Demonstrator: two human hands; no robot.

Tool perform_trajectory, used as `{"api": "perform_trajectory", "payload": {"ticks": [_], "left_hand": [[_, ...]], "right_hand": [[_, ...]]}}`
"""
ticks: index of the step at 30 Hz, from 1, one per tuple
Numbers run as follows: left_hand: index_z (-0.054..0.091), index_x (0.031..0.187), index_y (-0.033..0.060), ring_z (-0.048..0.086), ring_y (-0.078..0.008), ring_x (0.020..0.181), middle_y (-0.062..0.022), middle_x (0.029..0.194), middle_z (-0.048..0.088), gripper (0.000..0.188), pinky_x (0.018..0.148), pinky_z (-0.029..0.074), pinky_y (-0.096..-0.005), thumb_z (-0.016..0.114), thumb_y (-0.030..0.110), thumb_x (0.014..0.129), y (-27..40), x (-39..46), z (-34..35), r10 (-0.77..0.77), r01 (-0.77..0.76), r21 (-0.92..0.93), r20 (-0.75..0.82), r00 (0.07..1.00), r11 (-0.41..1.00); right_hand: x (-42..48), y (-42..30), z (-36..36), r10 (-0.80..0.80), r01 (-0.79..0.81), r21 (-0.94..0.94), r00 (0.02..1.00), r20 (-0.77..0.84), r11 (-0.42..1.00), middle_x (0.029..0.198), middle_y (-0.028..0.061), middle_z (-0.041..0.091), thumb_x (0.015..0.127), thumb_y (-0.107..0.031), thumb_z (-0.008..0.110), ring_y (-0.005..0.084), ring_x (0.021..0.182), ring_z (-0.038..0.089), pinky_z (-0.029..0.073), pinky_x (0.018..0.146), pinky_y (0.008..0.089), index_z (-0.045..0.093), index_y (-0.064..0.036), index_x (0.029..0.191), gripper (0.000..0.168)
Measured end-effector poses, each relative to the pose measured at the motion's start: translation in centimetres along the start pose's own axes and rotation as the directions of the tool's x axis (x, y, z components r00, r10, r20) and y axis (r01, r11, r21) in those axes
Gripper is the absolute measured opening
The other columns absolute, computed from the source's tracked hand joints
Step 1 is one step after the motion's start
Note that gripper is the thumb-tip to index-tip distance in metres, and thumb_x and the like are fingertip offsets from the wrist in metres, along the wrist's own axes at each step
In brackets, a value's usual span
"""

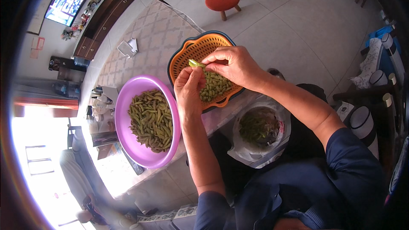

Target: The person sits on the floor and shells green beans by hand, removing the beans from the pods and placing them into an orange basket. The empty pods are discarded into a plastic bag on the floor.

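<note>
Over an orange slotted plastic basket (pixel 179 58) my left hand (pixel 190 84) and my right hand (pixel 235 65) meet at a split green soybean pod (pixel 195 64). Fingertips of both hands pinch the pod. Shelled green beans (pixel 214 86) lie in the basket below, partly hidden by my hands; a dark blue basin rim shows around it. To the left, a pink plastic basin (pixel 123 118) holds many unshelled pods (pixel 151 118). Nearer my body, a bin with a clear plastic liner (pixel 236 147) contains green empty-looking pods (pixel 255 126).
The basins stand on a table with a patterned cover (pixel 150 28). A white stand (pixel 127 48) lies on its far part. Beyond is a red round stool (pixel 222 0) on the tiled floor. Jars and boxes (pixel 102 105) crowd the left edge; chair parts (pixel 364 92) are at right.
</note>
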State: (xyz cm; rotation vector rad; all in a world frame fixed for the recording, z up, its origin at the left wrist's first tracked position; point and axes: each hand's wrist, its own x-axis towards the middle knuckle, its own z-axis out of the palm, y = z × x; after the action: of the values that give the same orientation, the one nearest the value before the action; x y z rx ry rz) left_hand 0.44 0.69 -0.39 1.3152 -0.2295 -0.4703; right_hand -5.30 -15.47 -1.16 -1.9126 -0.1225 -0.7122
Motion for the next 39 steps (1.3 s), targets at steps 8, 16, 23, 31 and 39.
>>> {"api": "perform_trajectory", "payload": {"ticks": [8,16,23,31,39], "left_hand": [[0.061,0.092,0.0054,0.049,-0.0074,0.066,0.0007,0.076,0.057,0.013,0.06,0.042,-0.0232,0.062,0.017,0.098,-0.6,0.0,0.6,0.005,-0.008,-0.105,-0.021,1.0,0.994],[0.055,0.089,0.0077,0.042,-0.0065,0.062,0.0032,0.072,0.047,0.009,0.057,0.037,-0.0233,0.054,0.011,0.097,-1.1,-0.3,1.4,0.031,-0.035,-0.066,-0.06,0.998,0.997],[0.055,0.088,0.0084,0.04,-0.006,0.059,0.0037,0.071,0.047,0.008,0.054,0.035,-0.0223,0.053,0.009,0.096,-1.6,-0.4,2.0,0.078,-0.089,-0.092,-0.122,0.989,0.992],[0.056,0.093,0.0062,0.055,-0.0086,0.067,-0.002,0.081,0.061,0.008,0.059,0.046,-0.024,0.049,0.006,0.097,-1.8,-0.5,2.7,0.146,-0.162,-0.106,-0.148,0.978,0.981],[0.056,0.094,0.0045,0.059,-0.0088,0.069,-0.0036,0.088,0.064,0.009,0.058,0.051,-0.0222,0.054,0.011,0.101,-1.2,-0.2,2.3,0.159,-0.163,-0.113,-0.043,0.986,0.98]], "right_hand": [[-0.4,-0.3,0.5,-0.18,0.162,-0.235,0.982,-0.057,0.958,0.085,0.008,0.066,0.08,-0.007,0.073,0.0279,0.077,0.067,0.054,0.067,0.0389,0.068,-0.006,0.092,0.013],[-1.0,-0.7,0.9,-0.19,0.168,-0.292,0.981,-0.047,0.941,0.086,0.0082,0.068,0.077,0.002,0.074,0.0273,0.077,0.069,0.055,0.065,0.036,0.068,-0.004,0.094,0.019],[-1.2,-0.9,1.3,-0.147,0.123,-0.268,0.987,-0.07,0.956,0.084,0.01,0.068,0.078,0.003,0.072,0.0293,0.075,0.068,0.055,0.064,0.0356,0.068,-0.003,0.091,0.014],[-0.2,-1.3,0.4,0.358,-0.368,0.205,0.93,0.083,0.907,0.087,0.011,0.073,0.085,-0.007,0.073,0.0155,0.069,0.07,0.054,0.061,0.0303,0.069,0.002,0.098,0.017],[0.8,-0.7,-0.6,0.602,-0.648,0.624,0.726,0.331,0.438,0.088,0.009,0.071,0.091,-0.009,0.071,0.014,0.073,0.07,0.059,0.069,0.0261,0.068,0.004,0.098,0.015]]}}
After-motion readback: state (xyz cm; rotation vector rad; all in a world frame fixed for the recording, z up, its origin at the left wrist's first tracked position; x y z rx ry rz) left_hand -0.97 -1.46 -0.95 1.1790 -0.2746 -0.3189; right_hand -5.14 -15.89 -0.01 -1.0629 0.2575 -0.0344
